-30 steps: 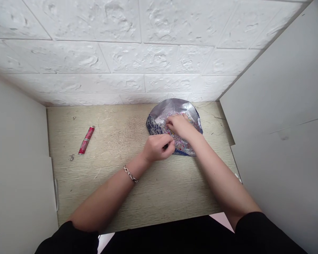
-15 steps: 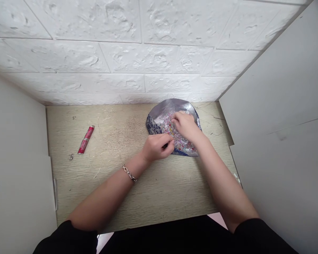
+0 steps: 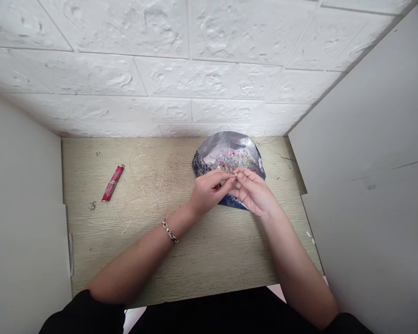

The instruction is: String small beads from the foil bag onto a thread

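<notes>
From where I stand, the person's left hand (image 3: pixel 211 190) and right hand (image 3: pixel 256 191) are together at the fingertips, over the near side of an open bag. Thumbs and forefingers are pinched closed on a tiny pale piece (image 3: pixel 236 175), too small for me to name, and I can't tell which hand has the firmer grip on it. The left hand is turned knuckles up, its fingers bent toward the thumb. The right hand is rolled so that part of its palm shows, with the lower fingers loosely curled and spread a little under the pinch. Whether either hand rests on the bag, I can't tell.

The bag (image 3: pixel 214 143) lies right of the table's middle, toward the back, its shiny silver lining folded open and its patterned dark blue outside showing along the left and near edges. Inside is a loose heap of small beads (image 3: pixel 234 157), mostly clear and pink with a few red ones.

A chain bracelet (image 3: pixel 170 231) circles the left wrist. Well off to the left on the table (image 3: pixel 195 250) lies a slim red tube (image 3: pixel 113 183) with a pale band round its middle, slightly slanted. A small shiny bit (image 3: pixel 92 205) sits just beside its near end. Fine threads and dark specks are scattered over the pale, wood-grained top.

Behind stands a white brick-patterned wall (image 3: pixel 167 79); plain pale panels close in the left and right sides. The person wears black sleeves.
</notes>
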Demonstrator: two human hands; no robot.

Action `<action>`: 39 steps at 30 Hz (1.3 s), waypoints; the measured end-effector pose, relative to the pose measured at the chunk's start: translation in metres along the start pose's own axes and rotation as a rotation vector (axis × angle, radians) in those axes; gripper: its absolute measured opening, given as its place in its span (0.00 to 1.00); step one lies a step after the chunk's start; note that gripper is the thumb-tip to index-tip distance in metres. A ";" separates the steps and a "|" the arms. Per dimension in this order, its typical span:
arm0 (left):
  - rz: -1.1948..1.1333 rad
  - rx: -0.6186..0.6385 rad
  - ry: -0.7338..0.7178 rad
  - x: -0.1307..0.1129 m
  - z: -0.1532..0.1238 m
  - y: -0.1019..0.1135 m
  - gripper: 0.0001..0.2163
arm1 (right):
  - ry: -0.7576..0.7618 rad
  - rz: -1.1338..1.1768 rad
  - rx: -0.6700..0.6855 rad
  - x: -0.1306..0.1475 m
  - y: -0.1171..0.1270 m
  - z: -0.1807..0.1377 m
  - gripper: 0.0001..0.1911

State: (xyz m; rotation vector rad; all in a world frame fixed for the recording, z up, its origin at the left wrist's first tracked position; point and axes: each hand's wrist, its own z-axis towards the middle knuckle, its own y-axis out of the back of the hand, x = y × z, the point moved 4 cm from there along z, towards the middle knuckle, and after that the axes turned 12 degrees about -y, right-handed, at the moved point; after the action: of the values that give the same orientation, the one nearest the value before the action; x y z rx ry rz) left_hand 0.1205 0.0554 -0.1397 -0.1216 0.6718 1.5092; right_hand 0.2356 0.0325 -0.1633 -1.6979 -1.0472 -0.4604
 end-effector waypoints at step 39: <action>0.008 0.045 0.190 0.010 -0.003 -0.001 0.06 | 0.051 -0.037 -0.101 -0.002 0.008 0.001 0.08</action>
State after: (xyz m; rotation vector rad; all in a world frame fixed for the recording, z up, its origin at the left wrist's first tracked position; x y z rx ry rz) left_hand 0.1191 0.0624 -0.1474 -0.2301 0.8584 1.5015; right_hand 0.2412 0.0320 -0.1694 -1.7485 -1.0345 -0.5856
